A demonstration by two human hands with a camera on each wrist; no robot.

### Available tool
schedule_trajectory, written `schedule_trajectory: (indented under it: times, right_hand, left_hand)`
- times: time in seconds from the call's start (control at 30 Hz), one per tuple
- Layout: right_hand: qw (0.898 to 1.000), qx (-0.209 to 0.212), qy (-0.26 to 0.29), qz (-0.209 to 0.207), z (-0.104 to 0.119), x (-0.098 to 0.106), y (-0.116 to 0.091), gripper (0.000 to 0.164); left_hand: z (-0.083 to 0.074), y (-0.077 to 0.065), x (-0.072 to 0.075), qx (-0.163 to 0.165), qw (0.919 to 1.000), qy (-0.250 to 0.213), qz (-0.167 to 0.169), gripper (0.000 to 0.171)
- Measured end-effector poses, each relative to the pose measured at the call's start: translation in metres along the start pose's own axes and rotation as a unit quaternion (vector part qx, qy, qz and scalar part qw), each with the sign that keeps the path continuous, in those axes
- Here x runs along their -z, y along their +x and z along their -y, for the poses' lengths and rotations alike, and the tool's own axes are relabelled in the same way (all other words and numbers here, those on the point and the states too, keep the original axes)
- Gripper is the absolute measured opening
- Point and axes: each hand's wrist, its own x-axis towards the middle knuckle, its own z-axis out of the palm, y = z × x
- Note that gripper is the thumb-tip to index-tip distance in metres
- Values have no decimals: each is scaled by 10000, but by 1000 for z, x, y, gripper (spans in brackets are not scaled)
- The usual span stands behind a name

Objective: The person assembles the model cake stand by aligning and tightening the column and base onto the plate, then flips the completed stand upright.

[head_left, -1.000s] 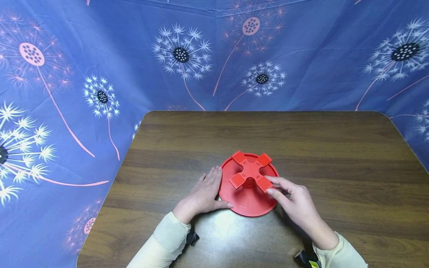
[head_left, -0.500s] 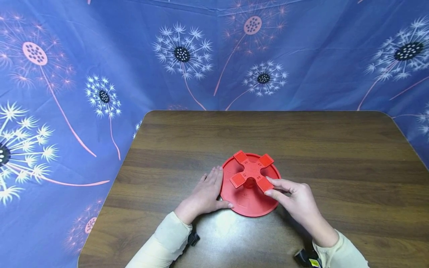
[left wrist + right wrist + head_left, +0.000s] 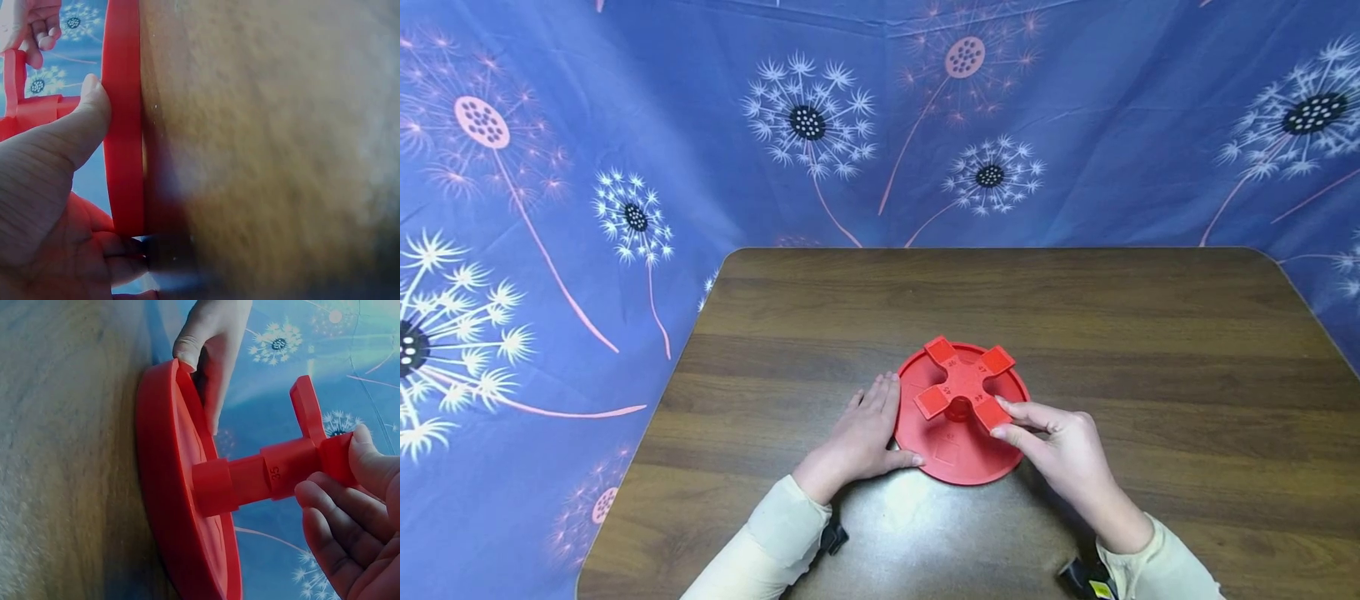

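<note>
A round red plastic base (image 3: 936,442) with a raised rim lies flat on the table in the head view. From its middle rises a red post (image 3: 250,478), topped by a red four-armed cross-shaped handle (image 3: 964,379) with small numbers on it. My left hand (image 3: 861,437) rests against the base's left side, fingers straight along the rim and thumb on the near edge; in the left wrist view its thumb presses the rim. My right hand (image 3: 1063,450) pinches the near right arm of the handle between thumb and fingers. Part of that arm is hidden.
The wood-grain table (image 3: 1150,350) extends around the base. A blue cloth (image 3: 1075,100) with dandelion prints hangs behind it and along the left. Dark wrist-worn devices show below both sleeves.
The base and handle have shifted very slightly right, and the handle appears turned a little clockwise. Both hands keep the same contact.
</note>
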Motion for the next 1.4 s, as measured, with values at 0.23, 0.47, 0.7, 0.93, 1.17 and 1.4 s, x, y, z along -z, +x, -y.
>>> schedule_trajectory:
  times: [0.23, 0.47, 0.7, 0.93, 1.17, 1.4]
  right_hand:
    - [9998, 107, -112, -122, -2, -2, -5, 38]
    - [9995, 311, -58, 14, -5, 0, -2, 41]
    - [9984, 66, 402, 394, -19, 13, 8, 39]
    - [9901, -211, -775, 1147, -57, 27, 11, 62]
    - [9546, -184, -1210, 2715, -69, 29, 6, 114]
    - [9486, 282, -1780, 2602, -70, 23, 7, 113]
  left_hand:
    - [1, 1, -2, -37, 10000, 51, 27, 114]
    - [3, 2, 1, -25, 9998, 202, 25, 115]
    - [9, 3, 2, -237, 9996, 104, 96, 115]
    - [19, 2, 2, -528, 9983, -208, 88, 112]
    - [22, 3, 4, -756, 9971, -100, -49, 113]
    - [21, 2, 3, -960, 9936, 390, -447, 107]
